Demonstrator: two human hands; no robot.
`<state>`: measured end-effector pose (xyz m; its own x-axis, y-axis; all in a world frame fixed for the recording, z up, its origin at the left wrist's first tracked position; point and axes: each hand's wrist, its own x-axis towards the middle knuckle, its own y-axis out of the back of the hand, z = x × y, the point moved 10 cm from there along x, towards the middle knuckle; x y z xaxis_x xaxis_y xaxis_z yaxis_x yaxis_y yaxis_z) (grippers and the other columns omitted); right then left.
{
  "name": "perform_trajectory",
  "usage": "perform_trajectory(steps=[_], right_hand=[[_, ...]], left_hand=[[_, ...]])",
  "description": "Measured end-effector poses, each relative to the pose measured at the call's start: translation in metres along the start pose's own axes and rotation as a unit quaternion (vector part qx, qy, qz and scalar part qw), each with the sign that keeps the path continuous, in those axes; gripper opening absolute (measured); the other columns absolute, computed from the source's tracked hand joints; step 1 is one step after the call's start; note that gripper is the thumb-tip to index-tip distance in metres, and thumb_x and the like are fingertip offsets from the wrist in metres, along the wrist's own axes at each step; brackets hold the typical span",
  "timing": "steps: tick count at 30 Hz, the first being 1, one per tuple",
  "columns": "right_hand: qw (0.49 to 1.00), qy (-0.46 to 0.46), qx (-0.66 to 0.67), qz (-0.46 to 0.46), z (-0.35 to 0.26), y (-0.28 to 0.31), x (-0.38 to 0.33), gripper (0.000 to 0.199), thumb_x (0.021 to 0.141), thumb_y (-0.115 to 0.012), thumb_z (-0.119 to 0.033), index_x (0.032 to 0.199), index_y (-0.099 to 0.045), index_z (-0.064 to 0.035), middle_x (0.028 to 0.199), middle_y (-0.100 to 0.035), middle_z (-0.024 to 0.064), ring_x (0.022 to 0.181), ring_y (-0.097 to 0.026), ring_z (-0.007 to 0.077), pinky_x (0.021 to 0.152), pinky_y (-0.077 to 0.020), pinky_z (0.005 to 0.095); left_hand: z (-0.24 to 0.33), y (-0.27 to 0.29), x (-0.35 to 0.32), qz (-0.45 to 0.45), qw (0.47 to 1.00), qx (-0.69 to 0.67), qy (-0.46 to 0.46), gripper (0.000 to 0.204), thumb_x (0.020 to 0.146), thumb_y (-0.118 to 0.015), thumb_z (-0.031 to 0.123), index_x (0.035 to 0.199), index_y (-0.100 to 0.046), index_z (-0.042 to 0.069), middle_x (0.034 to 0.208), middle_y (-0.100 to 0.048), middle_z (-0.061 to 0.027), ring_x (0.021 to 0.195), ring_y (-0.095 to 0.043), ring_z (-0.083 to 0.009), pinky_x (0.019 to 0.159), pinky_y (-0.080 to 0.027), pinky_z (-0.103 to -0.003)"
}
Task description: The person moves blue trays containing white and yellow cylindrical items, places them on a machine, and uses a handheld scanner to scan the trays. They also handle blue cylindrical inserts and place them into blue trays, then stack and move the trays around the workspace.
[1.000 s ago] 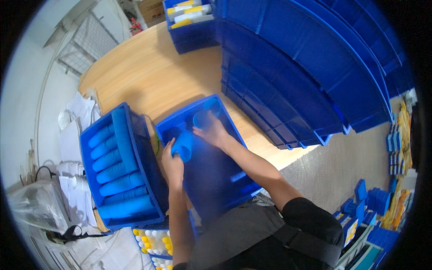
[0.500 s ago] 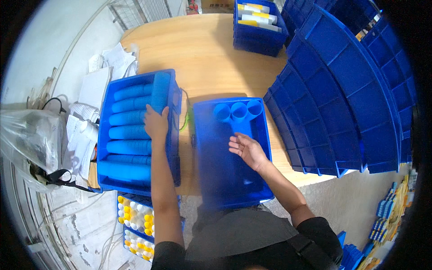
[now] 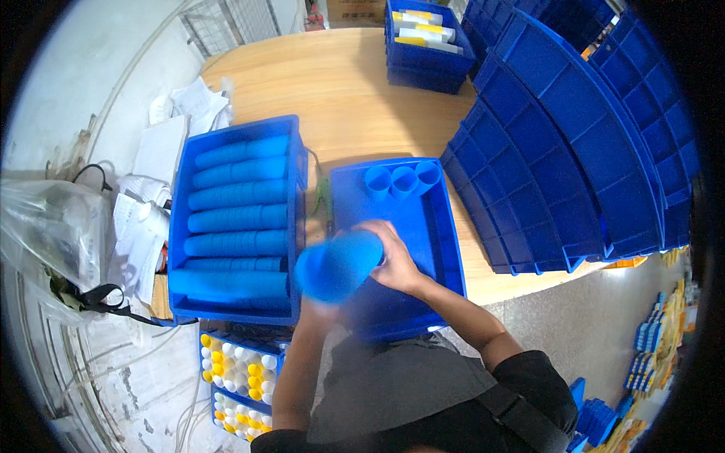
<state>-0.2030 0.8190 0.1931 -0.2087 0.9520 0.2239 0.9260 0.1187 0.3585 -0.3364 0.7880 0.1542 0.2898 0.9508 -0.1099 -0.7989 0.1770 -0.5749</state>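
Observation:
A stack of nested blue tapered tubes (image 3: 340,264) is held between my hands at the near left of the shallow blue crate (image 3: 458,257), blurred by motion. My left hand (image 3: 321,308) grips it from below, most of its fingers hidden behind the stack. My right hand (image 3: 394,260) closes around the stack's right side. Three blue tubes (image 3: 404,181) stand with their mouths up at that crate's far end. To the left, a deeper blue crate (image 3: 298,132) holds several more stacks of nested blue tubes (image 3: 238,219), lying on their sides.
Tall stacked blue crates (image 3: 529,151) rise on the right. A blue bin (image 3: 427,64) of white and yellow tubes stands at the wooden table's (image 3: 340,90) far edge. Papers (image 3: 162,147) and a clear plastic bag (image 3: 53,234) lie left. Trays of white and yellow tubes (image 3: 242,370) sit below.
My left hand has lifted a tube stack out of the left crate and brought it right and nearer. My right hand, previously open over the shallow crate, has moved left and closed on it.

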Motion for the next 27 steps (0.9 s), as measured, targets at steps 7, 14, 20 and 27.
perform_trajectory(steps=[7, 14, 20, 27], right_hand=[[0.987, -0.072, 0.145, -0.015, 0.064, -0.003, -0.012, 0.063, 0.073, -0.063, -0.001, 0.135, -0.052, -0.0108, 0.144, -0.044, 0.0156, 0.131, -0.045, 0.0367, 0.111, -0.0348, 0.0492], [0.708, -0.388, 0.579, -0.113, 0.098, -0.075, -0.016, 0.061, 0.097, -0.052, -0.049, 0.132, -0.051, 0.0019, 0.124, -0.060, 0.0217, 0.114, -0.060, 0.0316, 0.096, -0.0503, 0.0466], [0.679, -0.420, 0.602, -0.004, 0.113, -0.085, -0.006, 0.057, 0.096, -0.055, -0.047, 0.125, -0.055, 0.0025, 0.117, -0.064, 0.0201, 0.103, -0.065, 0.0297, 0.094, -0.0520, 0.0417], [0.706, -0.350, 0.615, -0.017, 0.107, -0.045, -0.010, 0.046, 0.097, -0.057, -0.045, 0.118, -0.055, -0.0038, 0.103, -0.066, 0.0150, 0.093, -0.066, 0.0247, 0.084, -0.0545, 0.0417]], left_hand=[[-0.050, -0.005, -0.028, 0.016, 0.956, -0.104, 0.274, 0.072, 0.096, -0.054, 0.040, 0.144, -0.032, -0.008, 0.128, -0.056, -0.0282, 0.108, -0.064, -0.0313, 0.084, -0.058, -0.039], [-0.049, 0.011, -0.020, 0.077, 0.949, 0.010, 0.306, 0.070, 0.093, -0.055, 0.045, 0.136, -0.044, -0.009, 0.126, -0.059, -0.0241, 0.106, -0.064, -0.0285, 0.083, -0.057, -0.038], [-0.041, 0.012, -0.002, 0.089, 0.946, 0.112, 0.290, 0.070, 0.087, -0.064, 0.047, 0.128, -0.050, -0.008, 0.108, -0.067, -0.0210, 0.089, -0.069, -0.0279, 0.078, -0.057, -0.039], [-0.046, -0.019, 0.008, 0.023, 0.959, 0.091, 0.266, 0.073, 0.081, -0.069, 0.049, 0.126, -0.052, -0.007, 0.108, -0.067, -0.0206, 0.089, -0.068, -0.0281, 0.078, -0.057, -0.038]])
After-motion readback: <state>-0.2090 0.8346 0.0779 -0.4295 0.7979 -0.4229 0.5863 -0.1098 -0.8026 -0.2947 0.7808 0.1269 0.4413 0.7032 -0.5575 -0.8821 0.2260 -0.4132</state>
